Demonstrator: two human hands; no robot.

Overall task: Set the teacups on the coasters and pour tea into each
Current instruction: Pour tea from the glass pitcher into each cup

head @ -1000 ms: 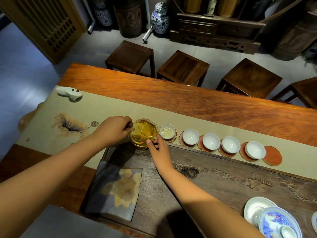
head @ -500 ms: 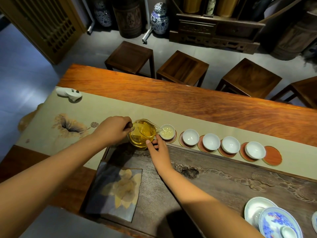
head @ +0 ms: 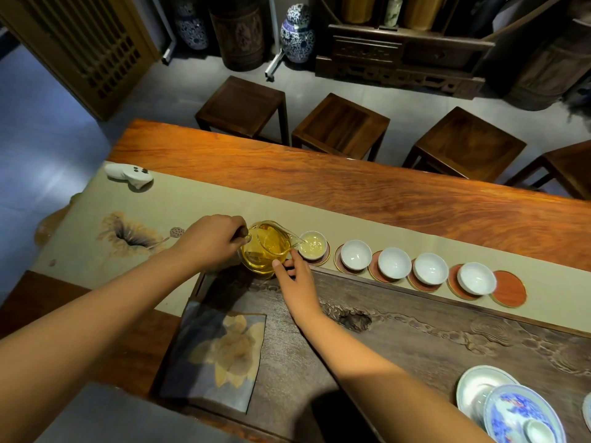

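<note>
My left hand [head: 212, 239] grips the handle of a glass pitcher [head: 265, 249] of amber tea, tilted right with its spout over the leftmost white teacup [head: 313, 245]. That cup holds pale tea and sits on a red coaster. My right hand [head: 295, 278] rests just below the pitcher, fingertips touching its lower side, fingers apart. To the right, several empty white teacups [head: 394, 263] stand in a row on red coasters. The last coaster [head: 509, 288] at the far right is bare.
A beige runner [head: 192, 199] lies on the long wooden table. A dark carved tea tray [head: 415, 340] with a flowered cloth [head: 220, 353] lies in front. A blue-and-white lidded bowl [head: 521, 414] stands bottom right. A white ornament [head: 128, 175] rests far left. Stools stand behind the table.
The pitcher stays tilted over the leftmost cup with tea still running in. Both hands have hardly moved.
</note>
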